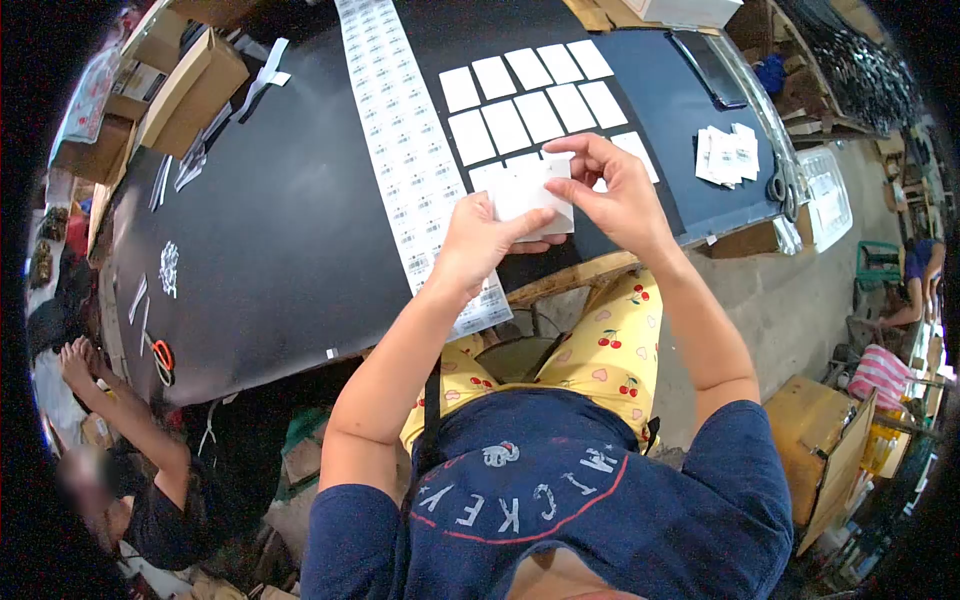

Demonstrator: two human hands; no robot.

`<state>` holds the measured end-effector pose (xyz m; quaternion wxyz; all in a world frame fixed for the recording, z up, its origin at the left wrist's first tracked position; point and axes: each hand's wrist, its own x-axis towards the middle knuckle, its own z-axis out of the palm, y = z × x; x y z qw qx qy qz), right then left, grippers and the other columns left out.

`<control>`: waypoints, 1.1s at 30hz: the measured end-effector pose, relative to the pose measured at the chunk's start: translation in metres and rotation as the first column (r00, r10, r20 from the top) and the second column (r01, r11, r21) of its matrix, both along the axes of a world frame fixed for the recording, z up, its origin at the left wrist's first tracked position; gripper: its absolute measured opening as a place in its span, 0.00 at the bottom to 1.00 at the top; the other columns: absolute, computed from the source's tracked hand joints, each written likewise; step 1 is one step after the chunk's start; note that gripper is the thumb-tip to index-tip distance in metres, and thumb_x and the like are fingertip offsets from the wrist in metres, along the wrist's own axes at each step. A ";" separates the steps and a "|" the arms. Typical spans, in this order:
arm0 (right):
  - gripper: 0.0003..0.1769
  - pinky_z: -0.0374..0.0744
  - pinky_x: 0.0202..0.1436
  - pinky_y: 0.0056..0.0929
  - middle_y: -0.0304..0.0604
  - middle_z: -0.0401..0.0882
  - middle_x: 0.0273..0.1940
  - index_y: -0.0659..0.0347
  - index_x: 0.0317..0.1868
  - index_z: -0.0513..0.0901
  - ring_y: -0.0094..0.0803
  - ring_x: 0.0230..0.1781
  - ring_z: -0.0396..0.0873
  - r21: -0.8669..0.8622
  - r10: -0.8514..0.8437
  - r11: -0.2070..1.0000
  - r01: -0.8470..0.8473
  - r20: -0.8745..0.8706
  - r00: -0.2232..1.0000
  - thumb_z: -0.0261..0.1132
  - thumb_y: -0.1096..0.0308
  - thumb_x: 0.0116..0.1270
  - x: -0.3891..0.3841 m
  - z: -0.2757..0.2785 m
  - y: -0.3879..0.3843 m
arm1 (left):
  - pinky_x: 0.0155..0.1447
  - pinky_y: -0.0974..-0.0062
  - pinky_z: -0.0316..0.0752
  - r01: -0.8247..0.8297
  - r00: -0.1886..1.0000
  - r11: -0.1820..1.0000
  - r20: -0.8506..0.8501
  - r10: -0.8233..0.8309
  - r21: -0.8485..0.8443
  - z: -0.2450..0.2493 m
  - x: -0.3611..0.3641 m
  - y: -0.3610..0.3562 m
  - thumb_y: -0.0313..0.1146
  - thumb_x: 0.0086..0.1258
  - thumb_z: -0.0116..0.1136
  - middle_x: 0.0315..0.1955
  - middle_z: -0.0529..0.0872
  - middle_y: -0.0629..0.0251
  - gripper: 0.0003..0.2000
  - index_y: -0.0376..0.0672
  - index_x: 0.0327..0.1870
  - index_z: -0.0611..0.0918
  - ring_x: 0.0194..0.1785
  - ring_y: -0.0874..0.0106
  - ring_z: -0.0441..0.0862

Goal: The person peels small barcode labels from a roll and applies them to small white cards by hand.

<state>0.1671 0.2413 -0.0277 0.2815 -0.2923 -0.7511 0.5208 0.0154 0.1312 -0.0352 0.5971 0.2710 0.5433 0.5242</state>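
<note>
A stack of white cards [520, 192] is in my left hand [490, 235], its thumb on top and fingers beneath. At the stack's upper right corner, my right hand [610, 190] is pinched, thumb and index finger against a white card edge. Beyond my hands, rows of white cards [540, 117] lie on the black table. Just left of them runs a long sheet of printed barcode labels [400, 130], which hangs over the near table edge.
Small white packets [727, 155], black scissors [783, 188] and a dark tray [708, 70] lie at right. Orange-handled scissors [162, 360], white strips and cardboard boxes [193, 95] are at left. A person [150, 470] sits at lower left; another [918, 280] is far right.
</note>
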 end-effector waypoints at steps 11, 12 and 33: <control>0.12 0.67 0.32 0.16 0.28 0.70 0.25 0.61 0.42 0.82 0.15 0.28 0.67 -0.073 0.064 0.996 -0.050 0.202 0.977 0.71 0.74 0.57 -0.016 -0.023 -0.038 | 0.59 0.67 0.78 -0.248 0.957 0.966 0.174 0.233 0.069 0.014 -0.049 -0.050 0.30 0.75 0.48 0.51 0.82 0.48 0.16 0.31 0.59 0.73 0.56 0.62 0.81; 0.13 0.70 0.35 0.21 0.33 0.73 0.26 0.61 0.41 0.83 0.20 0.31 0.69 0.037 0.011 0.999 -0.020 0.239 0.971 0.72 0.73 0.55 -0.017 -0.023 -0.041 | 0.58 0.68 0.79 -0.250 0.959 0.965 0.156 0.236 0.077 0.015 -0.047 -0.052 0.30 0.75 0.49 0.49 0.83 0.49 0.16 0.31 0.58 0.74 0.55 0.63 0.82; 0.19 0.72 0.34 0.21 0.36 0.80 0.27 0.61 0.50 0.81 0.19 0.27 0.71 0.034 -0.064 0.997 0.065 -0.030 0.997 0.70 0.73 0.57 -0.015 -0.006 -0.048 | 0.37 0.77 0.83 -0.086 0.996 0.996 0.015 0.086 0.009 -0.004 -0.003 -0.040 0.28 0.64 0.65 0.40 0.87 0.59 0.13 0.33 0.48 0.81 0.37 0.68 0.87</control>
